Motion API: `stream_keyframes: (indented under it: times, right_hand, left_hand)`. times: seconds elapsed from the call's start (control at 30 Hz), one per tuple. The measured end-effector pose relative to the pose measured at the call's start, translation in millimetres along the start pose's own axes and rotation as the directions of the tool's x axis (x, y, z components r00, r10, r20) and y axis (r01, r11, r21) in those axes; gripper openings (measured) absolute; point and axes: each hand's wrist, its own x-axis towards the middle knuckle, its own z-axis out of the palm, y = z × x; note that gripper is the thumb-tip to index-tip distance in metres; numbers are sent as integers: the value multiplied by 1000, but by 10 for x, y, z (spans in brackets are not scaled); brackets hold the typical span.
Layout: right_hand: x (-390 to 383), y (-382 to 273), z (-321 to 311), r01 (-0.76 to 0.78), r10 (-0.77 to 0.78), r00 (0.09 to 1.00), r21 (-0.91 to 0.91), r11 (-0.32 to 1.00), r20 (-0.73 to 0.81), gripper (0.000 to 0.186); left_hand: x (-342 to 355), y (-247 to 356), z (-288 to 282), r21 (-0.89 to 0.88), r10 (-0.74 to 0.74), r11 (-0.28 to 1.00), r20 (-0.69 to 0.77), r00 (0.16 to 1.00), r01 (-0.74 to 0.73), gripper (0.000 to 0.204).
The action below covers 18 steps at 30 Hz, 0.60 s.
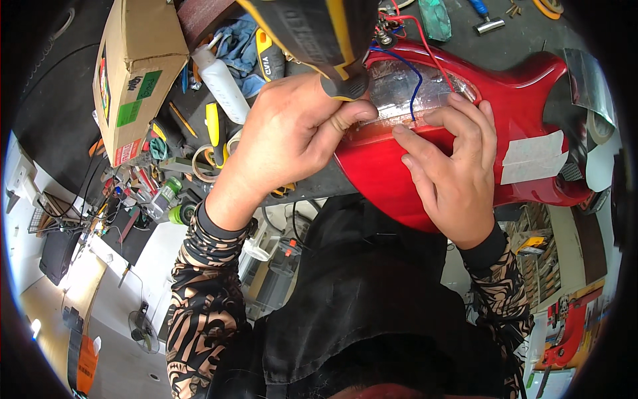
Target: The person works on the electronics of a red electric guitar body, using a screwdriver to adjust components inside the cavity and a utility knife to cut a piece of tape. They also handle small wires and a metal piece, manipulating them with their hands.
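- Left hand [292,136] fingers clamped round black-yellow tool handle [325,40]; slipping could gouge glossy red guitar body [531,100].
- Right hand [452,173] fingers spread flat, pressing foil-lined cavity [405,90]; probably snaggable: thin blue wire [417,80].

Left hand [292,136] grips a screwdriver [312,33]; right hand [452,163] presses the red guitar body [525,100].
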Motion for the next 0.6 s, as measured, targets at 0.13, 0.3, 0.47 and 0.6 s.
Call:
stream_keyframes:
  times: [0.13,0.3,0.47,0.6]
  right_hand:
    - [-6,3,18,-2,2,1000,3,1000,-15,46]
    - [-8,9,12,1,-1,1000,16,1000,-21,45]
    - [8,-7,17,3,-3,999,5,1000,-53,43]
    - [27,-12,28,2,-4,995,-15,1000,-104,38]
  left_hand:
    - [31,-20,50,-26,42,999,-16,999,-43,7]
    - [62,4,10,-34,44,998,-38,998,-45,8]
    - [57,-22,-36,31,60,998,-35,998,-59,7]
    - [63,-5,-29,63,72,995,-27,997,-71,8]
